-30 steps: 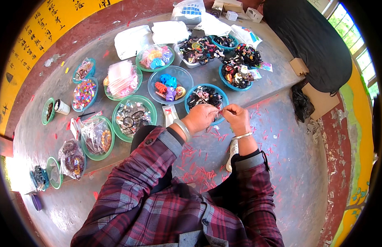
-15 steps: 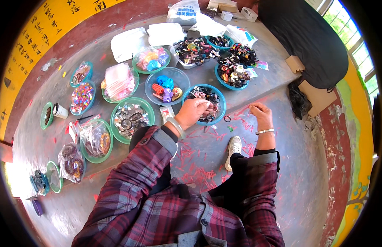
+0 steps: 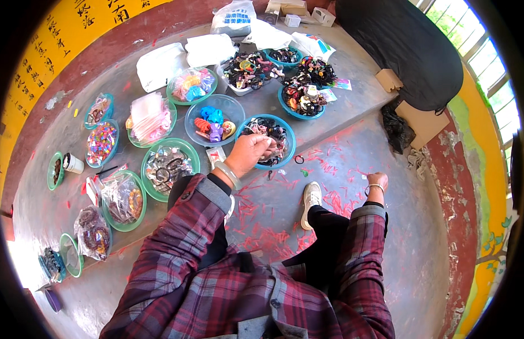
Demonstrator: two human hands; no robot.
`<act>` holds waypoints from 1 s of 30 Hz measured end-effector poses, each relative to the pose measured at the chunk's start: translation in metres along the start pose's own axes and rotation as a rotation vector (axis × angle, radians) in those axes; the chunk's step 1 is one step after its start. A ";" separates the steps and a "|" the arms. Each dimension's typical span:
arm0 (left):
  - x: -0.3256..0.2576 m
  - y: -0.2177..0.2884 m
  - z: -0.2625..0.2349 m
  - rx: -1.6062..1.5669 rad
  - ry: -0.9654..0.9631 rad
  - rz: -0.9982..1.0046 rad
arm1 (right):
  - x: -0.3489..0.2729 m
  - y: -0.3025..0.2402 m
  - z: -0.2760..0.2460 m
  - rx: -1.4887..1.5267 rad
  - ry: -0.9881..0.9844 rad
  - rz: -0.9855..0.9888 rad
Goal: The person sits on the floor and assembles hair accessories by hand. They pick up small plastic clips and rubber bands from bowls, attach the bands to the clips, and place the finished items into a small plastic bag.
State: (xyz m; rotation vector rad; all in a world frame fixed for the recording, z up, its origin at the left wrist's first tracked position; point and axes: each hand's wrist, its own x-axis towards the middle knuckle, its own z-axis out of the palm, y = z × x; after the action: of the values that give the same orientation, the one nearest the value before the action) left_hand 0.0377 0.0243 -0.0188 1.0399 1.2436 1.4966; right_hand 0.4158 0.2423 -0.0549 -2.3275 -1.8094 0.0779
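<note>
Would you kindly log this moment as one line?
left hand: at blue basin of hair ties, grip unclear | right hand: apart, farther right | floor: scattered red strips

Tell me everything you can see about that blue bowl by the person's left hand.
The bowl is round, blue and open-topped, and looks like plastic. It sits upright by the edge of the grey ledge, just right of a clear bowl. Inside is a tangle of dark bands with some pink and pale bits. The left hand hides its lower-left part in this view; whether it touches the bowl, I cannot tell.
</note>
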 end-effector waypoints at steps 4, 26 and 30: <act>-0.001 0.001 -0.001 -0.021 -0.006 -0.014 | -0.001 0.016 0.017 0.009 0.167 0.197; -0.003 0.000 0.001 0.010 0.002 -0.047 | 0.003 0.003 -0.013 1.279 -0.255 0.286; 0.001 -0.007 0.003 0.004 -0.010 -0.052 | 0.000 0.006 -0.022 1.611 -0.571 0.134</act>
State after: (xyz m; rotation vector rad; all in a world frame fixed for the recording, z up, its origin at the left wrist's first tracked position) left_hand 0.0415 0.0262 -0.0254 1.0094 1.2578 1.4482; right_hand 0.4252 0.2381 -0.0341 -1.1675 -0.8808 1.6075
